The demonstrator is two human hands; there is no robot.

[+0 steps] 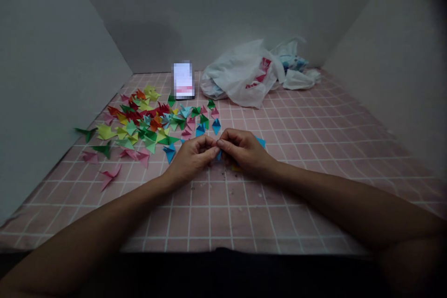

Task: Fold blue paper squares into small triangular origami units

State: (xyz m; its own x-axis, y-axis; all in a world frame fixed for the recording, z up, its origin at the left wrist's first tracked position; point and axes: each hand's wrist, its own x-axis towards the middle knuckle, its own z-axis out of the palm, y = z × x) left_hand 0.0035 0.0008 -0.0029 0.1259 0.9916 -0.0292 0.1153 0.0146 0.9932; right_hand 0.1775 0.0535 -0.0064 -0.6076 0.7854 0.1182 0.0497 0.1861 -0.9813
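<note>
My left hand (193, 156) and my right hand (242, 149) meet at the middle of the pink checked tablecloth (307, 167). Both pinch a small blue paper piece (219, 154), of which only a sliver shows between the fingertips. Another blue paper corner (260, 141) sticks out behind my right hand. A small yellow scrap (236, 167) lies under my right hand. To the left lies a pile of folded paper triangles (146, 123) in red, green, yellow, pink and blue.
A phone (183, 80) stands upright at the back of the table. White plastic bags (247, 74) lie crumpled at the back right. Grey panels wall the table on the left, back and right. Loose pink and green triangles (104, 149) are scattered near the left wall.
</note>
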